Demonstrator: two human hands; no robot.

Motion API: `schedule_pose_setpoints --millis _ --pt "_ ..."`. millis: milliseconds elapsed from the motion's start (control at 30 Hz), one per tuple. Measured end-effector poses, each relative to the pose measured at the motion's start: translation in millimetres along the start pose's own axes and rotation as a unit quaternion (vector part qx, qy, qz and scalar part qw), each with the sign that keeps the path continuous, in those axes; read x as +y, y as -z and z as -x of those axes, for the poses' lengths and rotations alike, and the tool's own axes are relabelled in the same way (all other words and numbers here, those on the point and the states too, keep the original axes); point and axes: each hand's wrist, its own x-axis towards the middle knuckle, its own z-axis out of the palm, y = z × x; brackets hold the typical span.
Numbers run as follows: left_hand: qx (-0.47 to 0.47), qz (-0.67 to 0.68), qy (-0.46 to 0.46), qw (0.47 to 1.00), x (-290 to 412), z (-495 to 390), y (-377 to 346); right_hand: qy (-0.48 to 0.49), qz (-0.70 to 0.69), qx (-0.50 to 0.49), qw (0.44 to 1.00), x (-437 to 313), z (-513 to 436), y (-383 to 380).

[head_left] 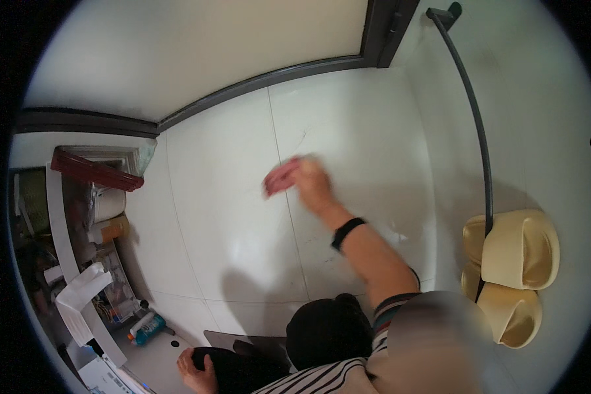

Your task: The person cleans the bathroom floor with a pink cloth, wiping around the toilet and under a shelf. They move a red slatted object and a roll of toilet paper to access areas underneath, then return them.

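Note:
My right hand (pixel 316 183), blurred by motion, is closed on a folded pink cloth (pixel 280 177) over the white tiled wall (pixel 236 197). A black band sits round that wrist. Faint dark marks show on the tiles above and below the hand. At the lower left my left hand (pixel 197 372) rests on my dark-clothed knee, with its thumb and fingers apart and nothing visible in it.
A dark-framed panel (pixel 202 54) borders the tiles above. On the right, cream slippers (pixel 517 248) hang on a dark rail (pixel 477 118). Shelves at the left hold a dark red slatted item (pixel 96 171), bottles including a blue one (pixel 150 329), and a white box-like holder (pixel 79 305).

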Motion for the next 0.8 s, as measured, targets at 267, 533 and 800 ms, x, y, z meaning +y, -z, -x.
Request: schedule_pose_setpoints --millis 267,533,800 --pt "-0.022 -0.038 0.075 0.996 -10.2 24.1 30.6 -0.128 0.398 0.197 0.887 60.6 -118.4 169.7" --pt "-0.002 -0.002 0.031 1.0 2.4 7.1 15.0 0.156 0.284 -0.115 0.939 -15.4 -11.5 -63.4" --pt "0.035 0.002 0.009 0.999 -11.1 21.8 14.9 0.094 0.073 0.134 0.984 -14.1 40.4 83.3"
